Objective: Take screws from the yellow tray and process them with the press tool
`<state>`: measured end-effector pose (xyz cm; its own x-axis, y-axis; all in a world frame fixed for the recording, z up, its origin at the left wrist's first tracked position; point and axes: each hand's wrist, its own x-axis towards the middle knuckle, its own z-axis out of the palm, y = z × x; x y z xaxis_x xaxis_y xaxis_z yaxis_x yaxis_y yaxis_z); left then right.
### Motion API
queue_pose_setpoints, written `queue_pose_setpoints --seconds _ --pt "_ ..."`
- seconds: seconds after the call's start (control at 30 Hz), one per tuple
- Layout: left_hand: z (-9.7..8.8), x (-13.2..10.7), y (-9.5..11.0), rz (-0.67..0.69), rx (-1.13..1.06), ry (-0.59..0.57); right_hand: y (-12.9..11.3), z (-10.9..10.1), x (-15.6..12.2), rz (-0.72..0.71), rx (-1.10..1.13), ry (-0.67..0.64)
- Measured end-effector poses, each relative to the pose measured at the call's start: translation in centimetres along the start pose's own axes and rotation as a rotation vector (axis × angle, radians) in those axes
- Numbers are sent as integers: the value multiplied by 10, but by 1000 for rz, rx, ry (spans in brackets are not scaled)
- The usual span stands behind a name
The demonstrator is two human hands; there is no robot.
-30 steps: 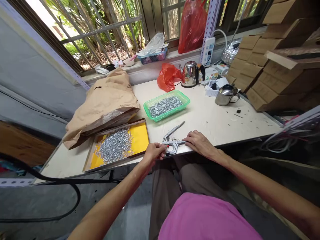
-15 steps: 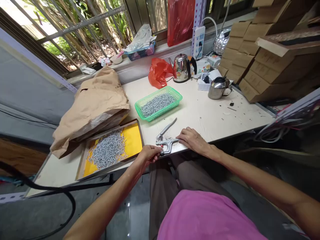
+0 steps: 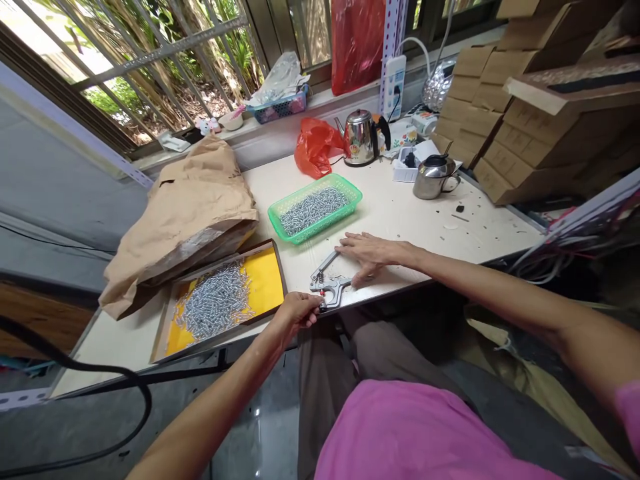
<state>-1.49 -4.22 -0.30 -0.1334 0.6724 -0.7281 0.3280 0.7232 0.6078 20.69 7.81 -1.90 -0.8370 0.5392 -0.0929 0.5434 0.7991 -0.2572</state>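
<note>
A pair of snap-fastener pliers (image 3: 338,288), grey metal with a red part at the jaw, lies near the table's front edge with its handles spread. My left hand (image 3: 302,309) is closed in a pinch right at the jaw end; whatever sits between its fingertips is hidden. My right hand (image 3: 367,253) reaches across the handles with its fingers stretched out. Its fingertips touch the end of the far handle, and the thumb rests by the near handle. Small silvery metal pieces (image 3: 214,303) fill much of a shallow tray (image 3: 267,270) with a yellow bottom, left of my left hand.
Behind the pliers stands a green plastic basket (image 3: 274,223) of similar silvery pieces. A big brown paper bag (image 3: 185,213) lies at left. Farther back are a red plastic bag (image 3: 316,148), a kettle (image 3: 361,140) and a metal pot (image 3: 431,181). Cardboard boxes (image 3: 550,127) are stacked at right.
My right hand has moved from the near handle up and away from me, its fingers spreading over to the far handle. My left hand stays at the jaw.
</note>
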Motion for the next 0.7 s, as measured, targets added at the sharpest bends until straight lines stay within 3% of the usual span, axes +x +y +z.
queue_pose_setpoints --seconds 0.27,0.37,0.43,0.53,0.6,0.7 --pt "2 1 0 -5 16 6 -22 -12 -4 41 -159 -31" --pt "4 -8 0 40 209 65 -32 -10 -10 63 -189 -28" --pt "7 -17 1 203 470 238 -37 -7 -13 79 -183 -17" --pt "16 -22 7 610 866 479 -41 -2 -16 105 -155 17" --pt "22 -15 14 812 1034 458 -42 -1 -18 119 -134 32" --pt "28 5 28 920 1151 300 -40 -5 -20 101 -90 -6"
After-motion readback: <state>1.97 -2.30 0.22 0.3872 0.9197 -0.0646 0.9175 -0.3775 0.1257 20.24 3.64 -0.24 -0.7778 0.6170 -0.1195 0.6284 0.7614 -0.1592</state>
